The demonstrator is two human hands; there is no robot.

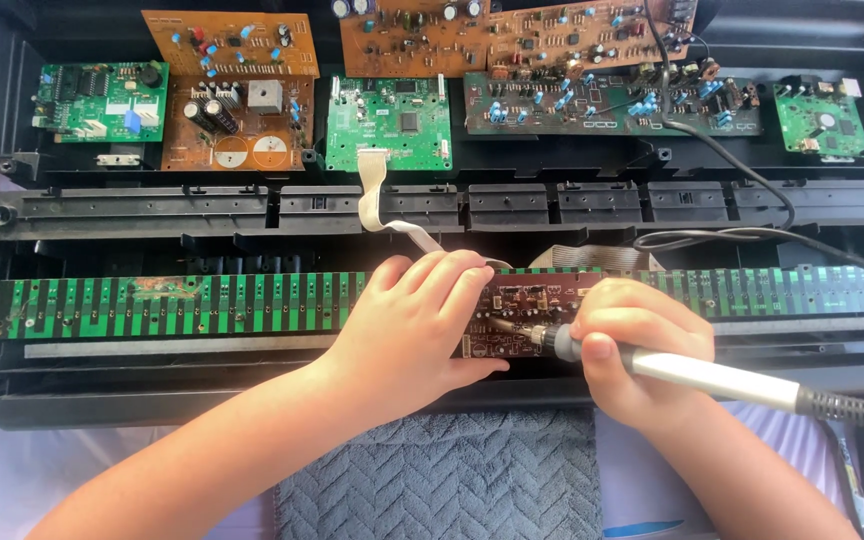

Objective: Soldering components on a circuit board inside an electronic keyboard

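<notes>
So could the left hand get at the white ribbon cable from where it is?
Probably yes: the left hand rests on the small brown board, and the white ribbon cable lies uncovered just above its fingers.

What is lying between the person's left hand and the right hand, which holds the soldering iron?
In the head view, a small brown circuit board lies between the left hand and right hand; the grey-handled soldering iron tip touches it.

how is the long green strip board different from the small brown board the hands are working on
The long green strip board runs across most of the open case; the small brown board is short and sits at its middle. The green one shows repeating dark bars and no hand touches it; the brown one carries small parts, with the left hand resting on it and the soldering iron in the right hand tipped onto it. Both lie flat.
</notes>
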